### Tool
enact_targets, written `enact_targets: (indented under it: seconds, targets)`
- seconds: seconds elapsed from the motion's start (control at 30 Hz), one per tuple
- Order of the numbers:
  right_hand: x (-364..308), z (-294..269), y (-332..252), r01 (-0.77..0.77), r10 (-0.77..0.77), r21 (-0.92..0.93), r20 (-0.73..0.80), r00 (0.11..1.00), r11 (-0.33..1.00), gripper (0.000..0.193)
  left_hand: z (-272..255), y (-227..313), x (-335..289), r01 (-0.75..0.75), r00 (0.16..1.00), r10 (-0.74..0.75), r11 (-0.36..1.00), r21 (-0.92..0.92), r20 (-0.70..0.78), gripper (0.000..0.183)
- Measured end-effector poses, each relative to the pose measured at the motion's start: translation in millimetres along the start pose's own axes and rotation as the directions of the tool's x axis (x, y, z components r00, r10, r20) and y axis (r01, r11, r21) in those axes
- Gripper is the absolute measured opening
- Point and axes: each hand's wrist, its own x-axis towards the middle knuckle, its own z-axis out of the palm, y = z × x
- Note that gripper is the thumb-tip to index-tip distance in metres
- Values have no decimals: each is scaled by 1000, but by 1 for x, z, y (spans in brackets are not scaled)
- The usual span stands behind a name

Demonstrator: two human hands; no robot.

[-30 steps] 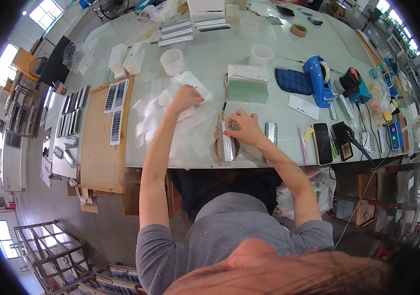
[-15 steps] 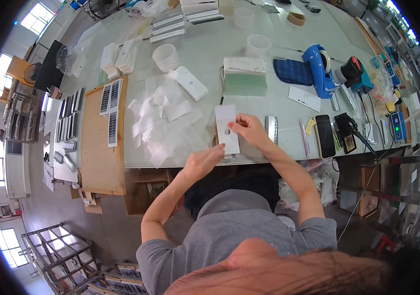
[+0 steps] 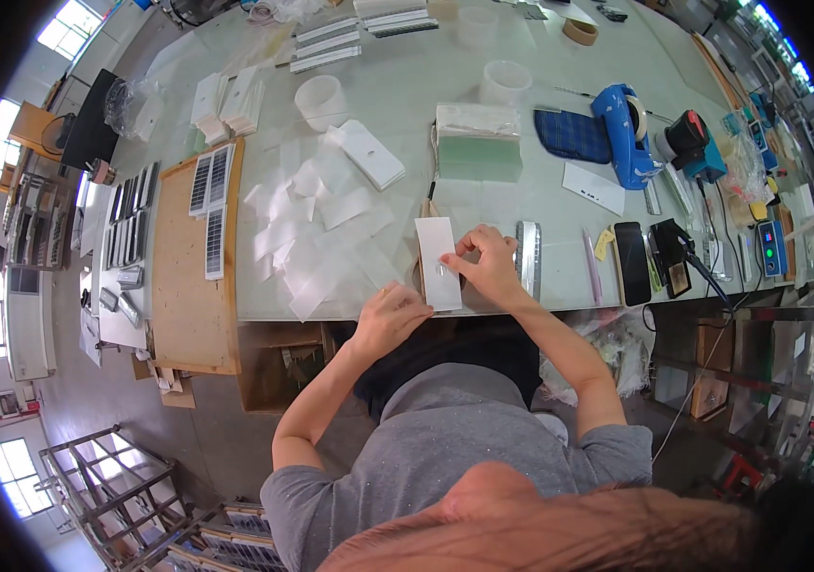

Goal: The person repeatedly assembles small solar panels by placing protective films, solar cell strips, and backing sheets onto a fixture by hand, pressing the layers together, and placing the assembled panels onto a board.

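Note:
A narrow white card with a small round hole lies near the table's front edge, in front of me. My right hand is closed, its thumb and fingertips at the card's right edge beside the hole. At the lower left corner, the bunched fingers of my left hand meet the card. Left of it spreads a loose heap of thin, translucent white sheets. Beyond that heap sits a stack of similar white cards. A block of pale green sheets stands straight ahead, partly covered with white.
To the right are a metal ruler, a phone and a blue tape dispenser. A brown board bearing dark gridded strips lies at left. Two translucent cups stand farther back.
The card has come slightly nearer to me and its far end now sits lower. My right hand has shifted a little nearer with it; my left hand stays by the lower corner.

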Motion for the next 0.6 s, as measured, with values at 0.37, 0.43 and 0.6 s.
enact_targets:
  seconds: [0.37, 0.43, 0.6]
  targets:
    - [0, 1, 3, 1, 0, -19, 16, 1000, 1000, 29, 1, -3, -2, 3, 999, -5, 1000, 23, 49, 8]
    - [-1, 1, 6, 6, -6, -16, 16, 1000, 1000, 29, -1, -1, 2, 13, 997, -15, 999, 34, 77, 8]
    - [1, -2, 2, 59, -63, -108, -31, 998, 992, 37, -5, 11, 16, -130, 980, 97, 973, 190, 175, 14]
